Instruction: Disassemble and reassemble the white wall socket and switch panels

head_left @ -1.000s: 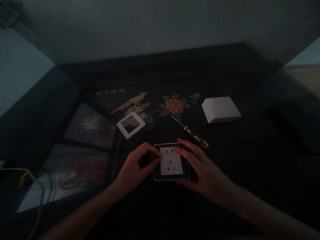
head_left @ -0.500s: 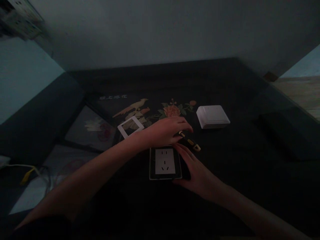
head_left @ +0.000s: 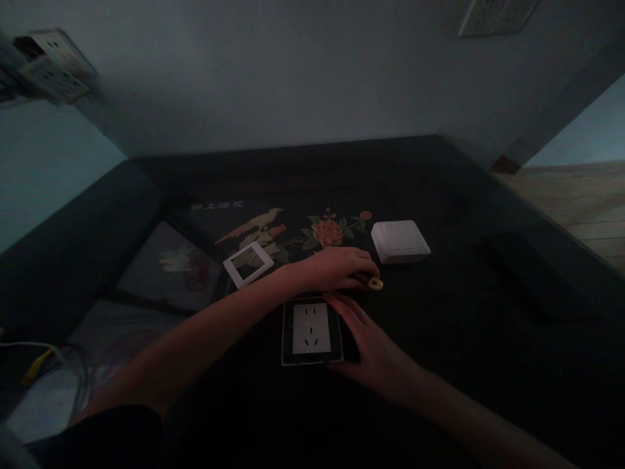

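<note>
A wall socket (head_left: 311, 329) with a white centre and dark surround lies flat on the dark table. My right hand (head_left: 374, 345) grips its right side, fingers at the far corner and thumb at the near one. Just beyond the socket, my left hand (head_left: 342, 268) is closed around a screwdriver with a black and yellow handle; its yellow end (head_left: 375, 283) sticks out at the right, and most of it is hidden under the fingers. A white square frame (head_left: 249, 264) lies left of that hand, near the forearm.
A white box (head_left: 400, 241) stands on the table (head_left: 439, 378) to the right, beyond my hands. A dark flat object (head_left: 532, 277) lies farther right. Cables with a yellow tag (head_left: 36, 366) are at the left edge. Wall sockets (head_left: 498, 16) show on the back wall.
My left hand has come down and closed on the screwdriver, which lay on the table before. My right hand stays on the socket. The view has shifted slightly.
</note>
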Demonstrator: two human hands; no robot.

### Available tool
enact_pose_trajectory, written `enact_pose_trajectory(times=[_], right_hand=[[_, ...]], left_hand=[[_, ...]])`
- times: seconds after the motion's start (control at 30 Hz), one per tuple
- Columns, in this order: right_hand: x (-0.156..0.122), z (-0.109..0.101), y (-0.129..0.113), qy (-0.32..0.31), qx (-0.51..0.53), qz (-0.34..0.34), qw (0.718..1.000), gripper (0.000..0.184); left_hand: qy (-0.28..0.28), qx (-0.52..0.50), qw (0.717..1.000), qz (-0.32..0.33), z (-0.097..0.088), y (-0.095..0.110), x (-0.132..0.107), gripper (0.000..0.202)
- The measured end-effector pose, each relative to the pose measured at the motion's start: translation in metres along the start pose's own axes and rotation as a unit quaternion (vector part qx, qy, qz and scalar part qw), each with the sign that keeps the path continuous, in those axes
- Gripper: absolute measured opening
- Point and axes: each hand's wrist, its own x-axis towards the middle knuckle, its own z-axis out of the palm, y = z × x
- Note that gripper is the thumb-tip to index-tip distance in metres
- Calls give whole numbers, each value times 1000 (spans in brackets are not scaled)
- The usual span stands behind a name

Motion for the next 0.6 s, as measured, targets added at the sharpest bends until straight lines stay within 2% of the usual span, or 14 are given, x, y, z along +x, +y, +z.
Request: enact_pose_trajectory(times=[0.07,0.13,0.17,0.2,0.23,0.3,0.4,0.5,0.6], right_hand=[[-1,0,-1,0,0,5,1000,91],[-2,0,-1,-2,0,14,1000,92],[-3,0,-1,-4,1,18,1000,92],[-3,0,-1,-6,1,22,1000,91],[-4,0,-1,-7,0,26,1000,90],[-3,0,0,-10,-1,31,999,89],[-2,-1,0,-9,1,34,999,88],[-2,0,0,-7,-2,35,999,89],[-3,0,1,-8,-8,36,999,89]], left_hand=[[94,-6,995,-26,-17,5,-15,25],[211,-14,976,-49,-38,12,-37,30],[313,-53,947,-45,-47,15,-50,33],[385,-90,918,-41,-56,19,-63,41],[432,-120,893,-32,-62,23,-76,48],[468,-170,867,-3,-68,30,-100,50],[480,-214,850,-37,-60,41,-125,49],[494,-220,837,-82,-43,52,-137,40],[520,-173,834,-67,-32,57,-143,31]])
